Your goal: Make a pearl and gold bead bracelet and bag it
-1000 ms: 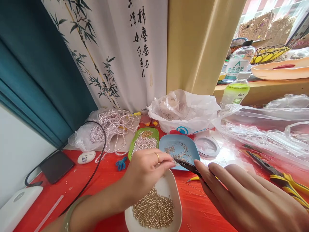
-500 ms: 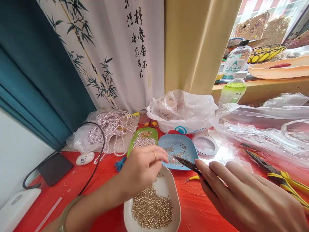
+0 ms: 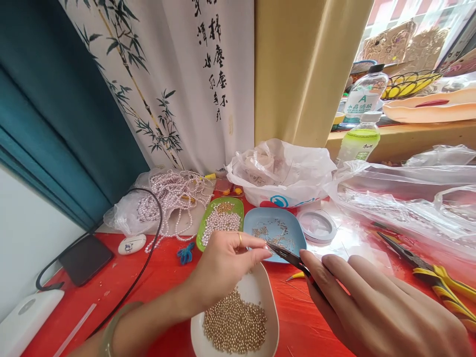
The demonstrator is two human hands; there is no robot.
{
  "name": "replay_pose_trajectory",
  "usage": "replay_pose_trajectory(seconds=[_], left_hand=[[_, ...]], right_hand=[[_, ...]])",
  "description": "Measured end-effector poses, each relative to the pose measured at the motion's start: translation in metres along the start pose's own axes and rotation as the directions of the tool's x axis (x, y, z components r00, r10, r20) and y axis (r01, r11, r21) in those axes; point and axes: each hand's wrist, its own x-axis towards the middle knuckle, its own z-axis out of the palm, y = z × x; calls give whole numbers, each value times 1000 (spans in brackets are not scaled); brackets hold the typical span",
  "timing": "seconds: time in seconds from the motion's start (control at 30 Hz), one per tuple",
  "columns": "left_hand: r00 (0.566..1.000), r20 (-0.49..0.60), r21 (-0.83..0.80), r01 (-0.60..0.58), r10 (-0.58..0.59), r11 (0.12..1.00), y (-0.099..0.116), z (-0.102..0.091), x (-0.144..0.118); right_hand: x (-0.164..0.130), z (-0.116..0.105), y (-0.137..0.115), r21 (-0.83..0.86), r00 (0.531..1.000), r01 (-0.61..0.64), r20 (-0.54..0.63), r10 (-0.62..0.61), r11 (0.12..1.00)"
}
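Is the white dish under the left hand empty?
No, the white dish below the left hand holds a heap of small gold beads.

Daylight is pouring in from the window (image 3: 416,20) at upper right, washing out that corner and glinting off the clear plastic bags (image 3: 405,198) below it. The red worktop (image 3: 156,277) is glowing evenly, with soft shadows lying under the hands. Wide-angle distortion is bending the curtain (image 3: 44,114) at the left edge, and the near right hand (image 3: 375,307) is looming large and slightly soft.
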Motion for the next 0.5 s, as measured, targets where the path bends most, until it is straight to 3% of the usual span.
replay_pose_trajectory(seconds=[0.23, 0.4, 0.5], left_hand=[[998, -49, -31, -27, 26, 999, -1, 3, -2], [970, -72, 152, -220, 232, 964, -3, 6, -4], [963, -83, 229, -230, 254, 946, -4, 6, -3]], right_hand=[[4, 1, -5, -8, 998, -60, -14, 60, 998], [0, 0, -6, -41, 999, -36, 15, 37, 998], [-6, 1, -4, -81, 996, 43, 78, -37, 996]])
